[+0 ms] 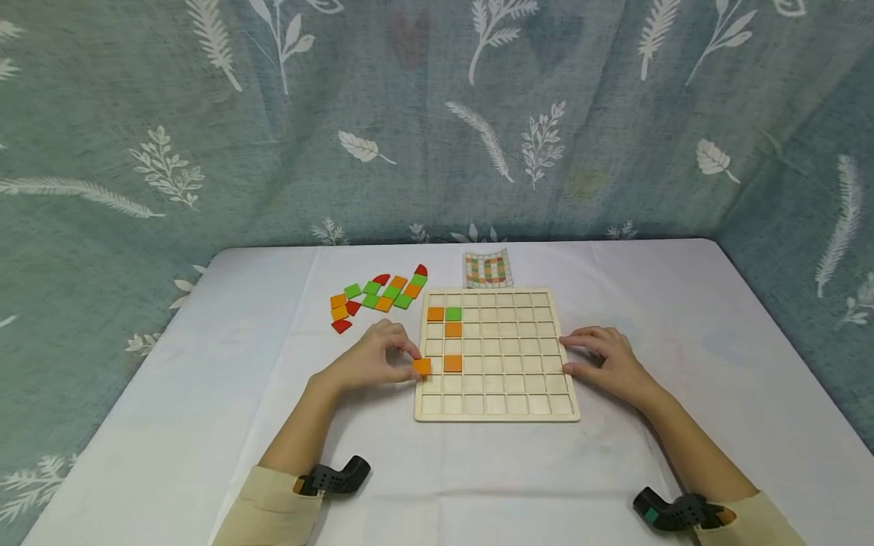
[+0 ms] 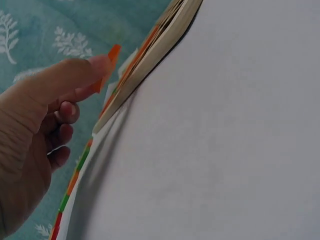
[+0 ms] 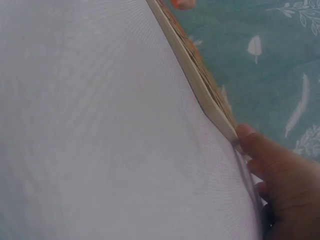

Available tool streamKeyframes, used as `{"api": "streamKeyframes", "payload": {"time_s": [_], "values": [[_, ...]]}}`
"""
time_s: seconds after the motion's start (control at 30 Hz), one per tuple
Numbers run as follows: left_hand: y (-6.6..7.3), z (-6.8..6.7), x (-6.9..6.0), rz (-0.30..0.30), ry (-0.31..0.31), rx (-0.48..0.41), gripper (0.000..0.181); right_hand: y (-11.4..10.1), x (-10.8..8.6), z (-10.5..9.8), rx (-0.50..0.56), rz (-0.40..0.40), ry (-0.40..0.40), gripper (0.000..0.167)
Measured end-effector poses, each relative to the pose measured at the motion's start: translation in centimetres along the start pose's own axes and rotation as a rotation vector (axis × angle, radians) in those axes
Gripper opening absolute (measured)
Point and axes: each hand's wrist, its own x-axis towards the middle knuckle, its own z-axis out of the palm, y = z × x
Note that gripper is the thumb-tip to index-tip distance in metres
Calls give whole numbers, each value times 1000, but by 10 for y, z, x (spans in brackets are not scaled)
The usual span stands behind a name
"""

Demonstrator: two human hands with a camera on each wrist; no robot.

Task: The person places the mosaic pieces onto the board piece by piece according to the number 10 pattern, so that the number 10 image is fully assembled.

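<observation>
Lying on the white table (image 1: 512, 470), the wooden board (image 1: 503, 364) looks barely started: 7 by 7 cells, only 4 filled. Counting from far left, row 2 has an orange square (image 1: 435, 314) in column 1 and a green square (image 1: 454, 314) in column 2; column 2 also has orange in rows 3 and 5. Other cells bare.

Right hand (image 1: 608, 360): relaxed fingers, tips touching the board's right edge, no tile held, probably steadying. Left hand (image 1: 375, 355): pinching 1 orange tile (image 1: 422, 367) between thumb and finger.

Card (image 1: 486, 269) just beyond the board, likely the pattern; details too small to read, so final count unclear. Roughly 15 loose pieces (image 1: 392, 292), red, green and orange, wait at far left; no red placed. The held tile is over the left rim near row 5, not seated.

Views: only head gives the cell layout and card markings. Left wrist adds the tile edge-on, apparently raised off the board, plus the other fingers curled in. Right wrist adds board thickness and the thumb at its edge; cells unreadable there.
</observation>
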Motion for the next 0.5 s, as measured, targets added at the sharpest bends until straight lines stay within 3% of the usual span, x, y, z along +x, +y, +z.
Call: {"api": "streamKeyframes", "payload": {"time_s": [0.13,0.23,0.5], "values": [[8,4,-1,75,-79,27,17,-1,0,1,1,-6,1,42],[12,8,-1,104,-105,62,20,-1,0,1,0,-5,4,42],[12,12,0,49,-99,65,22,-1,0,0,1,-13,8,42]]}}
